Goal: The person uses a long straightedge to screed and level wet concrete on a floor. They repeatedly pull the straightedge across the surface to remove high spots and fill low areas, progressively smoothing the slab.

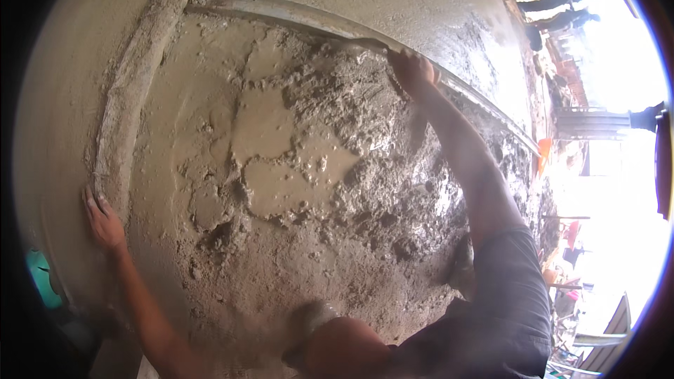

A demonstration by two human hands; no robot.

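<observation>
Where the far left rim is reached, one green object (43,279) is partly seen, cut off by the dark border. Just right of it, the first of two bare hands, the left hand (104,223), is held with its fingers extended and lightly parted, laid at the lower end of one rough ridge (126,116); whether the ridge is pressed by the palm cannot be told. By this single ridge, the left side of a wet, grey-brown mass (330,231) is bordered, its surface broken by lumps and by at least two smooth, shiny patches. Near the ridge's upper part, the left end of one long, straight-edged bar (281,12) is found, and from there the bar is stretched across the upper part of the mass, down toward the right. At the bottom, one rounded shape (344,347) is shown too blurred to be identified. Farther right, the bar is gripped along its length by the second hand, the right hand (413,71), its fingers curled over the edge. Below that arm, one dark sleeve (516,288) is seen. Beside the bar's right end, one orange object (544,156) is placed, and beyond it one ribbed grey panel (593,125) is lit by glare.
</observation>
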